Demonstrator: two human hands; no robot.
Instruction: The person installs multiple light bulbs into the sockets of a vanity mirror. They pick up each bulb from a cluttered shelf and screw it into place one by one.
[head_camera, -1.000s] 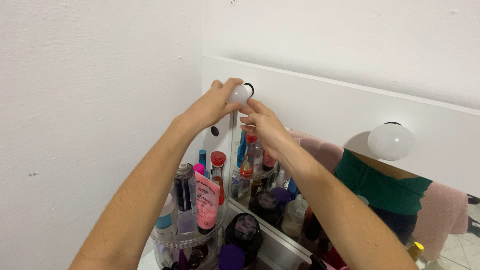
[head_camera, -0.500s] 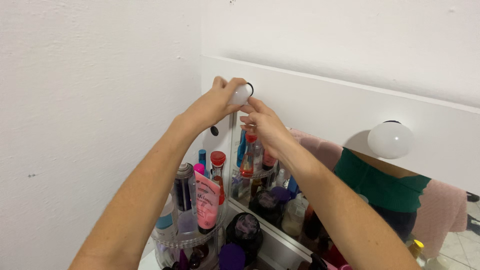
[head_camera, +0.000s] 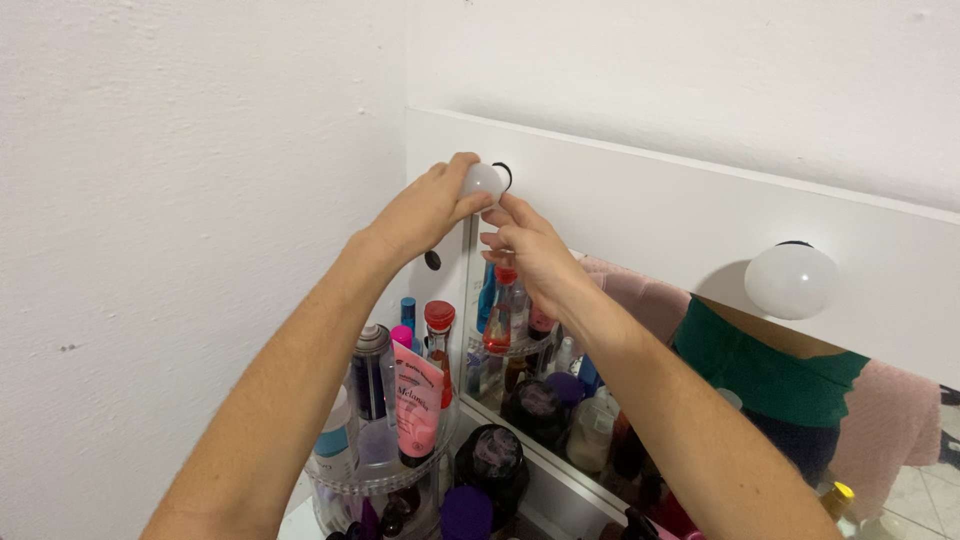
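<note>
My left hand is wrapped around a round white light bulb at the top left corner of a white mirror frame. The bulb sits against a black socket in the frame. My right hand is just below the bulb, its fingertips touching the bulb's underside. A second white bulb is mounted in the frame further right.
A small empty black socket shows on the frame's left side. Below stands a clear round organiser with a pink tube, spray cans and bottles. The mirror reflects bottles and a person in a green top.
My left hand has shifted its grip slightly on the bulb, fingers now lying more over its top. My right hand stays under it. The view moved a little.
</note>
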